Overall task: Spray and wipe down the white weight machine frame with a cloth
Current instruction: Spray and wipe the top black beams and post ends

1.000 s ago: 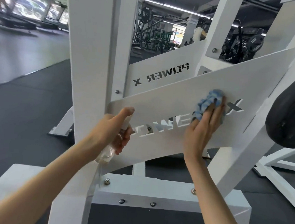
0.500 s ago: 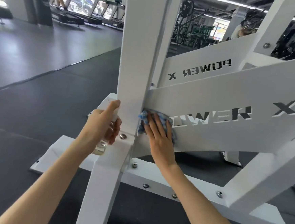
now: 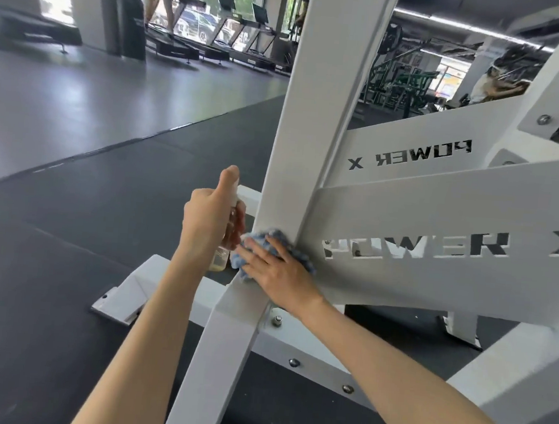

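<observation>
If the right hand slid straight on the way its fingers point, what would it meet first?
Probably the bottle gripped by the left hand, just past the cloth edge, though depth is unclear.

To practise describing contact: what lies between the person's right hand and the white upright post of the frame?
A crumpled blue cloth; the right hand presses it flat against the white post, seen in the head view.

Cloth (image 3: 288,249) on the frame upright (image 3: 312,120), spray bottle (image 3: 223,254) just left.
</observation>
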`<act>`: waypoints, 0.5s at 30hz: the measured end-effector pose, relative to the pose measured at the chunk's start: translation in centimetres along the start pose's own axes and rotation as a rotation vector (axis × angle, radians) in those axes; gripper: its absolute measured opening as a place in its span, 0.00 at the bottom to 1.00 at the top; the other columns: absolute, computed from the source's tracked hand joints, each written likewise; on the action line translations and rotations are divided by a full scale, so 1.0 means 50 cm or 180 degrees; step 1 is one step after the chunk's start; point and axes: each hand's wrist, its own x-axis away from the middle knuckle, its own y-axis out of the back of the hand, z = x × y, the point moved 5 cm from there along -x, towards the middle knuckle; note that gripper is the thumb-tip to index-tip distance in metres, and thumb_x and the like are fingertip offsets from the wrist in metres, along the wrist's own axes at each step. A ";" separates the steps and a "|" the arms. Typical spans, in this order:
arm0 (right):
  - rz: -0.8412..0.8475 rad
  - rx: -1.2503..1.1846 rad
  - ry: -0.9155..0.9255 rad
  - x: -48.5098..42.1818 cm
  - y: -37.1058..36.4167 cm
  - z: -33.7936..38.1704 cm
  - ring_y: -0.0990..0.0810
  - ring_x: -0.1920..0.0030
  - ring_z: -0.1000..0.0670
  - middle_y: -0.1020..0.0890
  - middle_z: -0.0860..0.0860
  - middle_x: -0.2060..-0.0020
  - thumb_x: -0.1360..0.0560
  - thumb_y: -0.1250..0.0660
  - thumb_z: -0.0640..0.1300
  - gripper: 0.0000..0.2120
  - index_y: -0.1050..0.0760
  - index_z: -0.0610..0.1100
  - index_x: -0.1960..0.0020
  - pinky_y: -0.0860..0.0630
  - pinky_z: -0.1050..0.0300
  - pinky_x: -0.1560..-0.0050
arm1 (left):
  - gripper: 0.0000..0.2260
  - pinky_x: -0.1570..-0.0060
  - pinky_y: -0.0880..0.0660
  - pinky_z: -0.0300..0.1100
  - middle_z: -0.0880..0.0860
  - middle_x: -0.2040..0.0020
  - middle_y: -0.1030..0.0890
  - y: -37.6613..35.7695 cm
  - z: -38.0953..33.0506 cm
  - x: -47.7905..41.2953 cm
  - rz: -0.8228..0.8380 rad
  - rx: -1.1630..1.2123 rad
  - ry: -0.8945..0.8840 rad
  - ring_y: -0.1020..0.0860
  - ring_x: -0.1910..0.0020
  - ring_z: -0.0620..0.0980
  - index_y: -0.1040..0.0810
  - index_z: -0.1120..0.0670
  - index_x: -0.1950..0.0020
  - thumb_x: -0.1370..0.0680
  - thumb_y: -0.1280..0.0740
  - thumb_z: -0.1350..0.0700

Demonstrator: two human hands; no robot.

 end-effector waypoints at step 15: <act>-0.0537 -0.0496 -0.0378 -0.036 0.089 -0.113 0.29 0.32 0.48 0.25 0.49 0.34 0.27 0.50 0.38 0.24 0.21 0.47 0.40 0.45 0.44 0.29 | 0.26 0.73 0.33 0.39 0.56 0.75 0.26 -0.002 -0.046 0.018 0.0084 0.0214 -0.0315 0.30 0.79 0.53 0.26 0.62 0.69 0.23 0.41 0.41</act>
